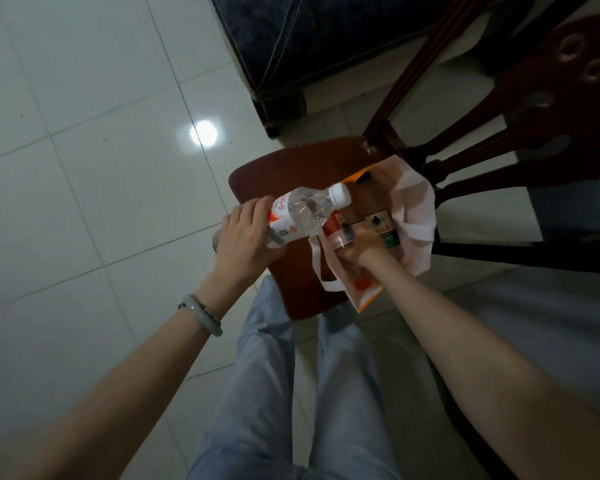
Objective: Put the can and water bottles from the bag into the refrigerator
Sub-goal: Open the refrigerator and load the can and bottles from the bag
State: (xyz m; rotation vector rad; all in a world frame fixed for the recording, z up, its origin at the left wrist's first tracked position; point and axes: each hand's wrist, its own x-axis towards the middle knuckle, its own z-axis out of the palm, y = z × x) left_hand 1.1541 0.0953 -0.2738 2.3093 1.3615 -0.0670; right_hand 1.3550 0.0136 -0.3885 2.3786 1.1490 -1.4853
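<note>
The chair seat carries the bag, which looks mid-unpacking. No refrigerator shows, so nothing seems stowed yet. One water bottle is out, with the left hand fingers wrapped round it. The right hand reaches into the bag's mouth, and I cannot tell what its fingers grasp.

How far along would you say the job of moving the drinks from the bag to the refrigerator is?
Early. One water bottle is out of the bag, gripped in the left hand. The right hand reaches into the bag on the chair; what it touches there is unclear. No refrigerator is in view, so nothing looks stored yet: carrying and placing everything remains.
</note>
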